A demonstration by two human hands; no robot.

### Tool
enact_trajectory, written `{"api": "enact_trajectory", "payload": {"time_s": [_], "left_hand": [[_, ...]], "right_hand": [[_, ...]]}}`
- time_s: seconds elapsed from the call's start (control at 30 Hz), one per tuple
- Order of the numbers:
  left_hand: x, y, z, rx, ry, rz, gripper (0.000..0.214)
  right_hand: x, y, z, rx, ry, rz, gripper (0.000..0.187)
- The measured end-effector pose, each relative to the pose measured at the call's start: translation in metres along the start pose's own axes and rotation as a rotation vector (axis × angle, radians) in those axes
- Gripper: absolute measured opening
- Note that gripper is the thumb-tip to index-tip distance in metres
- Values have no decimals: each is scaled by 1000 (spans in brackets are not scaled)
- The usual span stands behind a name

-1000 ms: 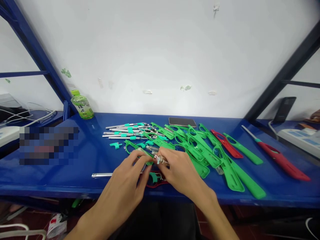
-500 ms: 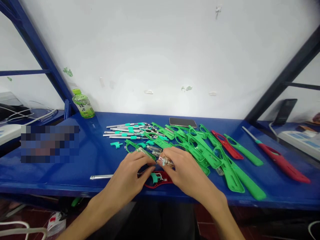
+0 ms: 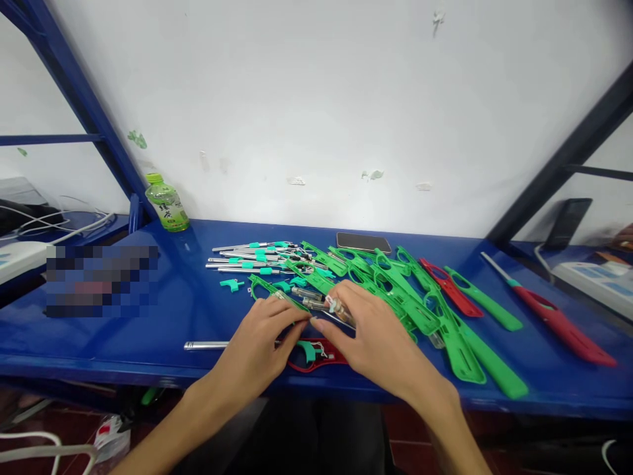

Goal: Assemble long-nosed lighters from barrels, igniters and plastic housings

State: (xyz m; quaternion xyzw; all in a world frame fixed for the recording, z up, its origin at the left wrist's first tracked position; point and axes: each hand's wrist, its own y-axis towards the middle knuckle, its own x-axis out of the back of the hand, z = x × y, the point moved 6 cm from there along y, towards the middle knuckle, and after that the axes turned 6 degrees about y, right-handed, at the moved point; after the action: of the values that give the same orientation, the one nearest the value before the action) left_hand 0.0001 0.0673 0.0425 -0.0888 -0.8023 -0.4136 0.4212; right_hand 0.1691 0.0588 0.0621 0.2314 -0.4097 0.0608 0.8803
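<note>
My right hand (image 3: 368, 323) holds a small clear lighter fuel tank (image 3: 337, 306) with a pale fitting on its end, gripped under the curled fingers. My left hand (image 3: 267, 333) has thumb and forefinger pressed together close to my right thumb; whatever is between them is too small to make out. Below both hands lies an open red lighter shell (image 3: 324, 359). It carries a teal trigger (image 3: 310, 351), thin white wire and a metal tube (image 3: 205, 346) pointing left. A green lighter shell half (image 3: 264, 286) rests just beyond my left hand.
Green lighter shells (image 3: 405, 297) pile up on the right, beside a red shell half (image 3: 451, 287) and a long red lighter (image 3: 558, 320). Metal tubes with teal triggers (image 3: 252, 257) lie behind my hands. A phone (image 3: 363, 242) and a bottle (image 3: 167, 204) stand near the wall.
My right hand has shifted slightly up and right, its thumb stretching toward my left fingertips. The fuel tank has tilted in its grip. My left hand has hardly moved.
</note>
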Motion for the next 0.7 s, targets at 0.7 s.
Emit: {"api": "enact_trajectory", "payload": {"time_s": [0.7], "left_hand": [[5,2,-7,-121,40,-124,12]], "right_hand": [[16,-7,-17,-133,-53,112,15]]}}
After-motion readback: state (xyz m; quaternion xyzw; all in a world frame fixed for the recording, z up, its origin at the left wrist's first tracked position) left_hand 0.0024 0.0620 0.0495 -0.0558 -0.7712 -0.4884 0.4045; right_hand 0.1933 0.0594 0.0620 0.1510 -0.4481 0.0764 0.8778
